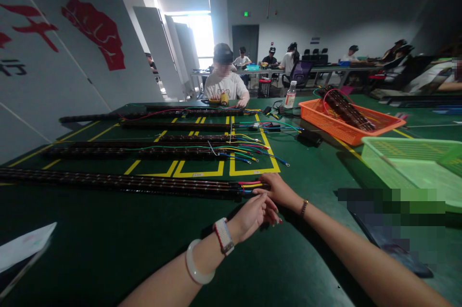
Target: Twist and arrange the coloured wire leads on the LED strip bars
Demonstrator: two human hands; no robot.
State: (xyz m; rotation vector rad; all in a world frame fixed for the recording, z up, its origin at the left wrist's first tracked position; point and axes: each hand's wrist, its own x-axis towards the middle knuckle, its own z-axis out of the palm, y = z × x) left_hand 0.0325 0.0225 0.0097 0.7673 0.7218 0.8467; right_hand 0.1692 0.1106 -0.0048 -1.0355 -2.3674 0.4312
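A long dark strip [119,183] lies across the green table in front of me, with red, yellow and blue wires [250,185] coming out of its right end. My right hand [278,188] rests at that end, its fingers closed around the wire bundle. My left hand [254,215], with a watch and a pale bangle on the wrist, sits just below it, fingers curled together and touching the right hand's fingers. What the left fingers hold is hidden.
Several more dark strips with coloured wires [151,150] lie farther back over yellow floor-style markings. An orange basket [342,126] holds similar strips; a light green basket [411,165] stands at right. A plastic bottle [290,95] stands behind. A person [225,83] sits opposite; others work at far tables. A paper [25,244] lies at left.
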